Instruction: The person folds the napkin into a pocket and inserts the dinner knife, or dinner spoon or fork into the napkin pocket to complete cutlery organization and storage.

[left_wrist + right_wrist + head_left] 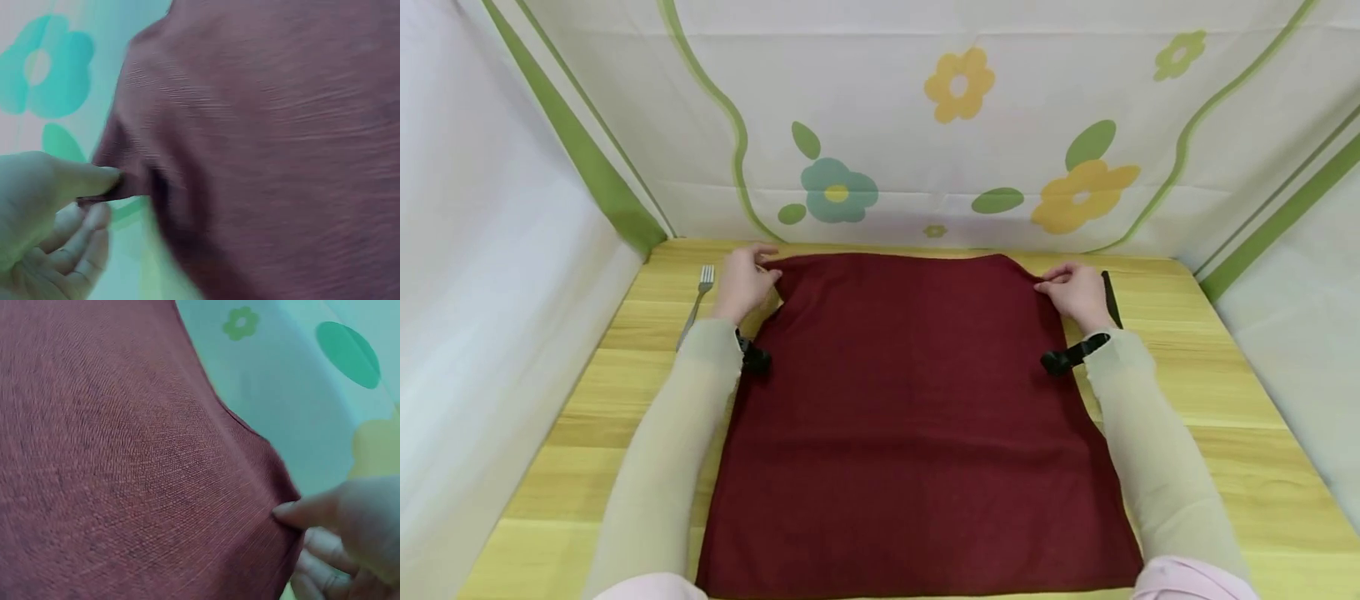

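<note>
A dark red cloth napkin (917,400) is spread wide over the wooden table, with its near edge toward the person. My left hand (747,283) pinches its far left corner between thumb and fingers; the left wrist view shows the corner (134,184) bunched and folds running off it. At the far right corner, my right hand (1075,293) pinches the fabric the same way, and the right wrist view has the thumb (306,511) pressed on the cloth, which creases toward the grip. A shallow crease crosses the napkin's lower half.
A metal fork (697,305) lies left of the left hand. Just beyond the right hand is a black-handled utensil (1111,298), partly hidden by that hand and sleeve. White curtain (895,108) with printed flowers stands behind the wooden table (1210,375) and at both sides.
</note>
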Motion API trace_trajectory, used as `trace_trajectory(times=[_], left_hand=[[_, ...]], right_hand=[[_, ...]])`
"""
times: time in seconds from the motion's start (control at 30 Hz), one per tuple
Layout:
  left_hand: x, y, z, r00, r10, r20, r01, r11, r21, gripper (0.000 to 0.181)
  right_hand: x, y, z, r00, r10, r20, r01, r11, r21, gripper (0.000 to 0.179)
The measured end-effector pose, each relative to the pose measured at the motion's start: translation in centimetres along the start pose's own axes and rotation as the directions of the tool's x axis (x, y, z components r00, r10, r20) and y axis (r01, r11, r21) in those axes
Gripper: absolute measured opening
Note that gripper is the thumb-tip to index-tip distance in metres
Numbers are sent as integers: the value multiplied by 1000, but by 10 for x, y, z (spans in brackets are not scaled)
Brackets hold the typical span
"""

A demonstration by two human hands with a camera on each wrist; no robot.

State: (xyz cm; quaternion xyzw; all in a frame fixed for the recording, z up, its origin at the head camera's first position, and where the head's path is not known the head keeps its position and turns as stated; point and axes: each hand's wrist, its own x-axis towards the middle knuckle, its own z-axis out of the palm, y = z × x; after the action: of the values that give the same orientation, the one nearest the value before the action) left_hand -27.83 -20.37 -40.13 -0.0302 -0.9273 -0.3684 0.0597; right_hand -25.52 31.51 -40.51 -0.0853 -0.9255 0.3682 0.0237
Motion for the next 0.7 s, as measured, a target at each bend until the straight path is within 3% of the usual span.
trace_trajectory(times=[0.17,0.3,0.43,0.53,0.63,0.7], left_hand=[[7,5,-10,988,-26,-153,9,994,-109,27],[10,9,-10,984,-73,-160,44,983,-180,23],[7,10,-2,998,-62,-30,56,984,-170,48],[1,13,8,995,-30,100,38,996,-76,70],[-10,19,16,974,-7,227,-12,997,80,79],[-18,23,21,943,-18,333,-49,980,191,85]], right_hand=[[5,0,-2,1000,9,3,-9,964,264,61],[9,0,-4,994,49,99,-85,912,401,71],[13,2,-1,978,88,189,-156,910,384,57],[12,5,6,983,83,166,-136,930,342,44],[9,2,13,998,26,57,-41,957,286,43],[7,-3,17,999,-40,-24,44,980,195,44]])
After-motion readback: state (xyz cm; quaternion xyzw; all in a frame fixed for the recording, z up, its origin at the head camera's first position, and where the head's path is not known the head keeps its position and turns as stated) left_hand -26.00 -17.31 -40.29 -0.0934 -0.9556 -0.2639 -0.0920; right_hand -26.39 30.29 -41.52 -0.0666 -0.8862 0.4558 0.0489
